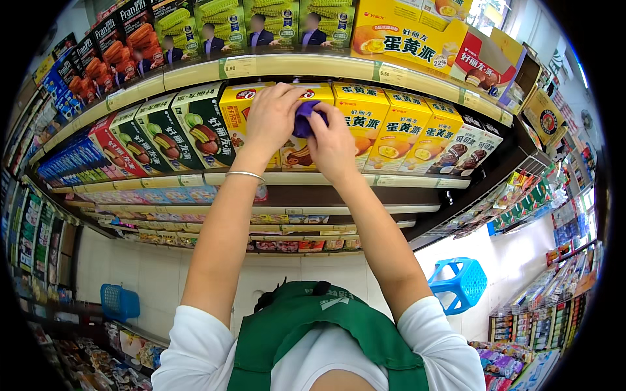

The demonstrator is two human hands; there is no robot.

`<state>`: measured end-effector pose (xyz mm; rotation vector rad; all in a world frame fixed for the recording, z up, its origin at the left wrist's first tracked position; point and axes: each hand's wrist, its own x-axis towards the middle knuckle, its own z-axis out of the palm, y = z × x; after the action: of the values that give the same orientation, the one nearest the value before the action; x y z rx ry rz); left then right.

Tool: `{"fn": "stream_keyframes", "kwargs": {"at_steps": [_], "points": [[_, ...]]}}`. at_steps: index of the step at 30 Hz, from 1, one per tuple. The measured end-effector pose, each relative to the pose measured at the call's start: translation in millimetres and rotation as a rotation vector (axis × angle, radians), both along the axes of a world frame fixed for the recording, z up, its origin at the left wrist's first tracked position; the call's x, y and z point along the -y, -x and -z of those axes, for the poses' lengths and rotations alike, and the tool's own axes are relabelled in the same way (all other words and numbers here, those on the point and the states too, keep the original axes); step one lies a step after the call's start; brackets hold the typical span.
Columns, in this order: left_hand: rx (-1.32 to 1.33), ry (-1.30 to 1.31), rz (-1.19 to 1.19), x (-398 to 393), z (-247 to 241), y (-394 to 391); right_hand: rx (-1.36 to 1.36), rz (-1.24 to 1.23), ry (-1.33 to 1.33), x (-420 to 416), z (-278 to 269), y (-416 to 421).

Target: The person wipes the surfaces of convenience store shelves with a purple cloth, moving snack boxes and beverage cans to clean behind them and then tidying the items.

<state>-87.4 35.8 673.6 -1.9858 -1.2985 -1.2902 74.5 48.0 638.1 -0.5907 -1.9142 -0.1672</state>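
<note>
My right hand (334, 141) grips a bunched purple cloth (305, 119) in front of the yellow snack boxes on the shelf. My left hand (275, 119), with a metal bangle at its wrist, lies over the top and front of a yellow box (234, 115), its fingertips beside the cloth. How far its fingers touch the cloth cannot be told. Behind the hands another yellow box (297, 155) is partly hidden. Dark green and white pie boxes (204, 127) stand to the left, yellow egg-yolk pie boxes (362, 127) to the right.
An upper shelf edge (313, 62) with price tags runs just above the hands, bearing cookie boxes (220, 24). Lower shelves (293, 210) hold packaged snacks. A blue plastic stool (459, 283) stands on the floor at right, a blue basket (120, 302) at left. Wire racks (508, 190) flank the right side.
</note>
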Motion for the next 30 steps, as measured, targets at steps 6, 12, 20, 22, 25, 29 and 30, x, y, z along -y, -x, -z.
{"fn": "stream_keyframes", "kwargs": {"at_steps": [6, 12, 20, 22, 25, 29, 30], "points": [[-0.026, 0.053, -0.017, 0, -2, -1, 0.11, -0.061, 0.136, 15, 58, -6], [-0.011, 0.004, 0.027, -2, -14, -20, 0.01, -0.029, 0.078, 18, 27, -35], [0.057, 0.084, 0.292, -27, -11, -69, -0.047, 0.119, -0.018, -17, -13, -62], [0.042, 0.165, 0.271, -24, -11, -75, -0.016, 0.125, 0.0, -16, -5, -65], [0.092, 0.173, 0.273, -25, -9, -75, 0.047, 0.118, 0.028, -18, 21, -68], [0.119, 0.042, 0.312, -29, -9, -81, 0.133, 0.124, 0.123, -2, 67, -79], [0.117, 0.023, 0.318, -29, -10, -81, 0.143, 0.115, 0.13, 1, 73, -78]]}}
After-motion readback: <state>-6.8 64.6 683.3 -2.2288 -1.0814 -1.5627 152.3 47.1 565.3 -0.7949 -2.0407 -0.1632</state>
